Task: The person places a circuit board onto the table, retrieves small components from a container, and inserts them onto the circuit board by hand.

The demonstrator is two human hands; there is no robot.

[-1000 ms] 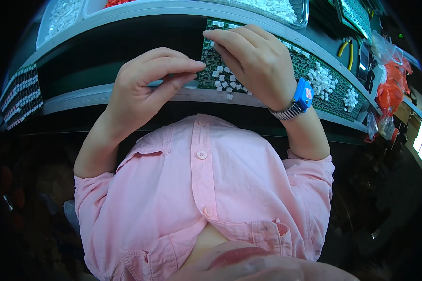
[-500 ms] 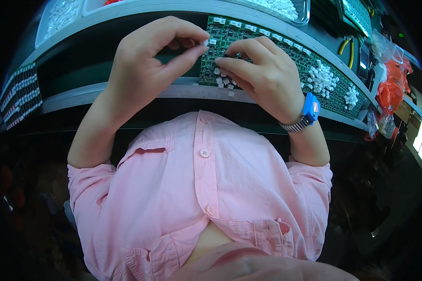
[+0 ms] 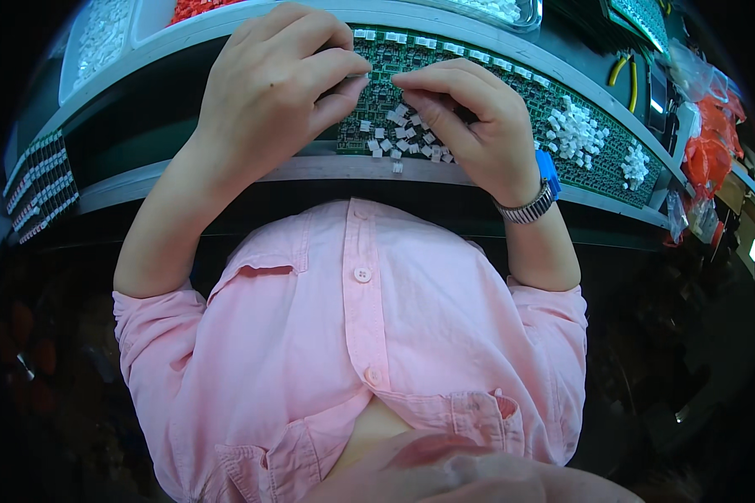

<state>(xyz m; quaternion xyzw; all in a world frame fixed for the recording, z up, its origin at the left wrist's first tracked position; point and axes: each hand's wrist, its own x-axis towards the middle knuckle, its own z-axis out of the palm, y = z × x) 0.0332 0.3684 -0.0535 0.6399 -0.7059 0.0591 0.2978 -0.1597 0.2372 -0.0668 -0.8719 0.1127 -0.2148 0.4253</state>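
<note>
My left hand [image 3: 285,80] is over the left end of a long green circuit board panel [image 3: 495,130], its thumb and forefinger pinched on a small white connector [image 3: 365,75], of which only a sliver shows. Facing it, my right hand [image 3: 482,109] hovers above the panel with thumb and forefinger drawn together; whatever is between them cannot be made out. Loose white connectors [image 3: 407,134] lie scattered on the board below the fingertips, partly behind my right hand. A row of white connectors [image 3: 424,42] stands along the panel's far edge.
Farther right on the panel lie a heap of white connectors [image 3: 577,132] and a smaller heap [image 3: 635,166]. Bins of white parts [image 3: 105,38] and red parts [image 3: 197,8] stand at the back left. Yellow-handled pliers [image 3: 632,84] and red plastic bags [image 3: 713,142] are at the right.
My left hand has rolled over and risen slightly, its back now showing more. My right hand's fingertips have moved up, uncovering more loose connectors. The view has shifted slightly.
</note>
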